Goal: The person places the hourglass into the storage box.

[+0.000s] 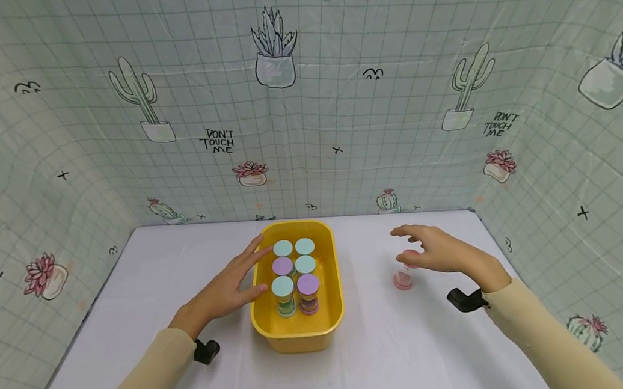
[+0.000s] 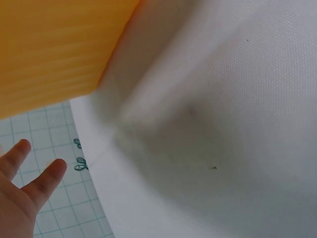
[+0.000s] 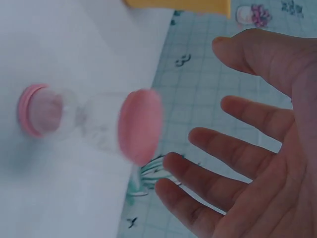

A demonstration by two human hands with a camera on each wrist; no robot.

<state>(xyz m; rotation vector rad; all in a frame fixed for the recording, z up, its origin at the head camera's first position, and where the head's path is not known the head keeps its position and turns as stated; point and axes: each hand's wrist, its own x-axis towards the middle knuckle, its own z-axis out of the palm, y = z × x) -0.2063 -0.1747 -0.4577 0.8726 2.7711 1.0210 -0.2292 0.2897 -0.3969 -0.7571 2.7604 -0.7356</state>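
A pink-capped sand timer (image 1: 402, 281) stands upright on the table at the right, its upper cap partly hidden by my right hand (image 1: 440, 250) in the head view. The right wrist view shows that same timer's pink cap (image 3: 141, 126) with a gap to my spread fingers (image 3: 208, 176). On the other side, my left hand (image 1: 226, 291) is spread at the left rim of a yellow bin (image 1: 299, 343), fingertips reaching over it. Inside the bin, several sand timers stand upright, with light-blue caps (image 1: 282, 286) and purple caps (image 1: 308, 284).
A white cloth covers the table (image 1: 377, 352). Grid-patterned fabric (image 1: 328, 121) with printed cacti rises at the back and both sides. Black wrist mounts (image 1: 466, 300) stick out from both sleeves.
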